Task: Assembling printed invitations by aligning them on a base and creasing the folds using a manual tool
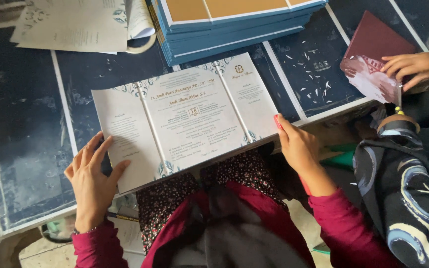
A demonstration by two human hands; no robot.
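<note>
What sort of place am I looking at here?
Probably a small print-finishing or card-assembly workspace. An open white three-panel invitation card lies under both hands, a stack of blue-edged folded card covers sits behind it, and a second person's hand handles a maroon card at the same dark blue printed-sheet worktop.

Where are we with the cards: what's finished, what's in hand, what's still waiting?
Done, it seems: a stack of blue-edged covers sits closed at the far edge of the table. In hand: an opened three-panel card lies flat, left hand on its left flap, right hand at its right edge. Left: loose printed sheets wait at far left. Beside, another person's hand holds a maroon card.
</note>
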